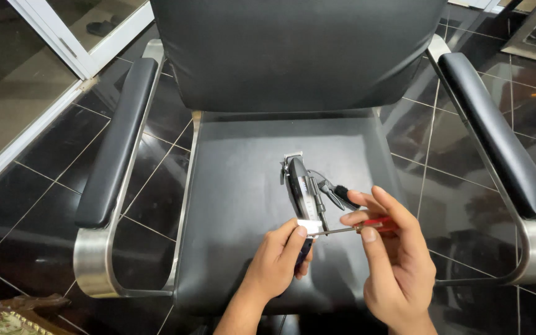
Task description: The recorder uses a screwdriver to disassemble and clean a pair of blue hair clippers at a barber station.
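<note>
A dark hair clipper [300,186] with a silver blade head lies on the black chair seat [237,186], blade pointing away from me. My left hand [277,260] grips its near end, fingers on a small white piece [309,227] there. My right hand [392,260] holds a red-handled screwdriver [376,224]; its thin shaft points left to the white piece. Black-handled pliers [336,191] lie on the seat right of the clipper.
The chair has a black backrest [299,49], padded armrests [116,136] on both sides and shiny metal frames [91,260]. Glossy black floor tiles [448,155] surround it. A white-framed glass door [63,37] is at the upper left.
</note>
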